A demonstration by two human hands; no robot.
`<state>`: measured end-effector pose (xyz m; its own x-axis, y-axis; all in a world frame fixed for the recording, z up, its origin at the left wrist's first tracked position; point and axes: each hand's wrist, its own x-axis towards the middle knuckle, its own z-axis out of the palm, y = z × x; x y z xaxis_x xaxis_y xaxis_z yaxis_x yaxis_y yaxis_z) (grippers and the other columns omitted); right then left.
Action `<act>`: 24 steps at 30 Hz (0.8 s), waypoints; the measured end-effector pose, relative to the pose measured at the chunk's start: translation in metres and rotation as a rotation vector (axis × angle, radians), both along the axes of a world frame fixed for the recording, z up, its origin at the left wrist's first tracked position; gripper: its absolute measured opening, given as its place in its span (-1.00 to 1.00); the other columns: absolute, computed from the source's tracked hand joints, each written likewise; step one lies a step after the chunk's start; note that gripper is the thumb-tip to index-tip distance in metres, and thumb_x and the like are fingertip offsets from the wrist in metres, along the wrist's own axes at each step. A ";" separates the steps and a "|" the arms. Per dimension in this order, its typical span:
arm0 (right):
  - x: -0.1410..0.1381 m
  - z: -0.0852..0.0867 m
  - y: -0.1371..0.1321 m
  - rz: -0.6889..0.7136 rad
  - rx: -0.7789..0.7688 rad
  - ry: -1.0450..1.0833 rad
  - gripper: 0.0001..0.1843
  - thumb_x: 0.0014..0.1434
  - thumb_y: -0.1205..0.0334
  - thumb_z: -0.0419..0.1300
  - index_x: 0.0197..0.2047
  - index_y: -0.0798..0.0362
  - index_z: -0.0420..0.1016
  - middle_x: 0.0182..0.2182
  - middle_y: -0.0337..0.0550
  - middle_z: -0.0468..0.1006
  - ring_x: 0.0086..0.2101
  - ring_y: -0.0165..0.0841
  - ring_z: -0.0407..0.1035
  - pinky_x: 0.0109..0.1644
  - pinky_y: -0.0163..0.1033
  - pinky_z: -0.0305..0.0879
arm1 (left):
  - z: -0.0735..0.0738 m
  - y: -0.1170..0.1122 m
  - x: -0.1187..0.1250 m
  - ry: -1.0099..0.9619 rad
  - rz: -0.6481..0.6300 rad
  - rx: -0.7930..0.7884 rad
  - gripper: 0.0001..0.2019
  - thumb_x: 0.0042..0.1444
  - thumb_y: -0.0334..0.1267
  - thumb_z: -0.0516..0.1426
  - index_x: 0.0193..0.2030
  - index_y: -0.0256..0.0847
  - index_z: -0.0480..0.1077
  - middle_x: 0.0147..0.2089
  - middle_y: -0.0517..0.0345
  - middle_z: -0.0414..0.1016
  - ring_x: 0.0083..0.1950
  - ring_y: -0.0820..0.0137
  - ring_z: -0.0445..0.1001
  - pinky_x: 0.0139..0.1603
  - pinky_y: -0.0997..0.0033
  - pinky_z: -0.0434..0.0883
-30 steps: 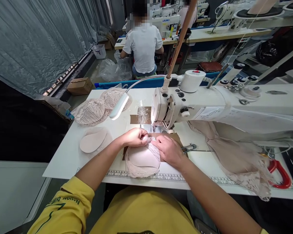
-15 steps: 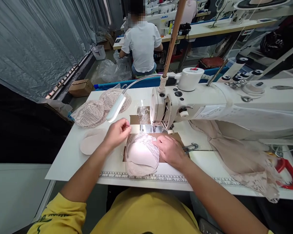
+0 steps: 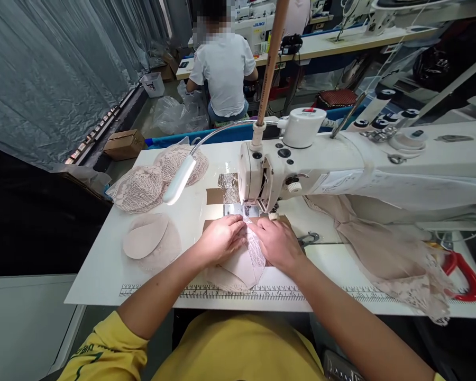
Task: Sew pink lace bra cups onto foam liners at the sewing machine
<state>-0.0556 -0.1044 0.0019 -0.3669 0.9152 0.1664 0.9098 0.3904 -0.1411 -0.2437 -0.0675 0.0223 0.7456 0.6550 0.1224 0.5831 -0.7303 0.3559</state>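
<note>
A pale pink lace bra cup point(image 3: 244, 267) lies on the machine bed, its upper tip near the needle of the white sewing machine point(image 3: 337, 153). My left hand point(image 3: 222, 241) is closed over the cup's left upper edge, fingers bent onto the lace. Thumb and fingers of my right hand point(image 3: 280, 243) pinch the right upper edge. The two hands' fingertips nearly meet just in front of the presser foot. To the left of my left hand lie loose cup pieces point(image 3: 145, 239), a smooth oval on a lace one.
Stacked lace cups point(image 3: 138, 188) sit at the back left under a lamp point(image 3: 180, 180) on a bendable neck. Beige lace fabric point(image 3: 381, 264) and red-handled scissors point(image 3: 464, 278) lie at right. A ruler strip point(image 3: 285, 292) runs along the front edge. A person in white point(image 3: 226, 74) sits beyond.
My left hand has moved right and down onto the lace cup, beside my right hand. The cup's upper tip has come closer to the needle. The view has shifted slightly.
</note>
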 end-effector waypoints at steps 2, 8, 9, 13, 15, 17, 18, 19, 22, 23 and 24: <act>-0.001 0.000 0.001 -0.013 -0.002 -0.007 -0.67 0.19 0.46 0.00 -0.12 0.05 0.54 -0.39 -0.08 0.47 -0.37 -0.29 0.23 -0.30 -0.18 -0.03 | 0.000 0.002 0.000 0.042 0.004 0.018 -0.61 0.21 -0.17 0.08 0.10 -0.38 0.33 0.14 -0.23 0.37 0.14 0.10 0.38 0.15 0.08 0.39; -0.003 -0.004 0.004 -0.047 -0.012 -0.002 -0.67 0.20 0.44 0.00 -0.12 0.06 0.55 -0.39 -0.07 0.49 -0.39 -0.30 0.24 -0.33 -0.18 -0.06 | -0.006 0.017 -0.003 0.081 -0.060 0.012 -0.55 0.18 -0.24 0.07 0.17 -0.42 0.29 0.22 -0.27 0.30 0.23 0.08 0.29 0.20 0.07 0.36; -0.004 -0.004 0.004 -0.051 -0.006 0.002 -0.66 0.20 0.44 0.00 -0.10 0.06 0.55 -0.39 -0.06 0.49 -0.39 -0.30 0.24 -0.34 -0.18 -0.06 | -0.007 0.020 -0.004 0.080 -0.081 0.010 -0.55 0.16 -0.27 0.06 0.18 -0.43 0.28 0.23 -0.28 0.28 0.25 0.08 0.28 0.22 0.08 0.34; -0.004 -0.007 0.005 -0.050 0.025 0.027 -0.61 0.20 0.45 -0.02 -0.03 0.07 0.54 -0.39 -0.06 0.49 -0.39 -0.30 0.26 -0.36 -0.19 -0.03 | -0.009 0.035 -0.007 0.080 -0.172 0.000 -0.51 0.11 -0.38 0.03 0.21 -0.43 0.26 0.27 -0.25 0.24 0.28 0.12 0.24 0.29 0.11 0.27; -0.004 -0.008 0.004 -0.035 0.027 0.046 -0.60 0.18 0.45 -0.01 -0.01 0.06 0.53 -0.39 -0.07 0.49 -0.39 -0.31 0.26 -0.36 -0.21 0.00 | -0.008 0.039 -0.009 0.090 -0.200 0.000 -0.49 0.08 -0.41 0.03 0.21 -0.40 0.26 0.28 -0.24 0.23 0.29 0.11 0.23 0.27 0.08 0.28; -0.002 -0.009 0.003 -0.019 0.023 0.069 -0.61 0.18 0.44 0.00 -0.03 0.04 0.54 -0.41 -0.10 0.49 -0.39 -0.32 0.28 -0.35 -0.22 0.03 | -0.006 0.039 -0.012 0.111 -0.206 0.009 -0.50 0.06 -0.44 0.03 0.20 -0.40 0.28 0.27 -0.25 0.24 0.28 0.07 0.24 0.24 0.04 0.29; -0.001 -0.010 0.003 -0.013 0.025 0.087 -0.63 0.19 0.43 0.00 -0.06 0.02 0.56 -0.41 -0.12 0.49 -0.39 -0.32 0.29 -0.34 -0.23 0.05 | -0.004 0.037 -0.014 0.116 -0.195 0.020 -0.51 0.06 -0.46 0.02 0.18 -0.40 0.30 0.26 -0.25 0.26 0.27 0.06 0.25 0.23 0.02 0.29; 0.000 -0.011 0.003 -0.014 0.030 0.107 -0.64 0.19 0.42 0.00 -0.09 0.01 0.57 -0.42 -0.14 0.50 -0.39 -0.33 0.30 -0.33 -0.24 0.08 | -0.003 0.034 -0.016 0.111 -0.177 0.033 -0.53 0.06 -0.49 0.01 0.15 -0.39 0.33 0.24 -0.25 0.28 0.25 0.06 0.26 0.21 0.01 0.29; 0.004 -0.013 0.003 -0.037 0.045 0.167 -0.64 0.16 0.46 0.00 -0.15 0.02 0.57 -0.39 -0.15 0.53 -0.35 -0.33 0.35 -0.27 -0.26 0.14 | 0.003 0.019 -0.019 0.041 -0.131 0.054 -0.61 0.11 -0.46 0.01 0.09 -0.31 0.37 0.16 -0.17 0.36 0.18 0.12 0.32 0.13 0.08 0.32; 0.005 -0.014 0.003 -0.044 0.045 0.180 -0.63 0.13 0.48 0.00 -0.16 0.03 0.57 -0.38 -0.14 0.54 -0.34 -0.33 0.36 -0.26 -0.27 0.16 | 0.005 0.014 -0.018 0.021 -0.120 0.052 -0.65 0.12 -0.42 0.03 0.07 -0.29 0.38 0.11 -0.15 0.39 0.12 0.15 0.35 0.09 0.12 0.34; 0.006 -0.014 0.003 -0.049 0.044 0.188 -0.63 0.11 0.50 0.00 -0.18 0.03 0.57 -0.38 -0.14 0.55 -0.34 -0.33 0.37 -0.25 -0.27 0.17 | 0.006 0.008 -0.017 0.013 -0.106 0.049 -0.69 0.14 -0.36 0.05 0.03 -0.28 0.39 0.05 -0.12 0.42 0.05 0.17 0.38 0.03 0.16 0.36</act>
<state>-0.0497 -0.1009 -0.0119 -0.2808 0.9216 0.2679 0.8870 0.3558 -0.2942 -0.2603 -0.0592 0.0279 0.8122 0.5657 0.1423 0.5059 -0.8046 0.3110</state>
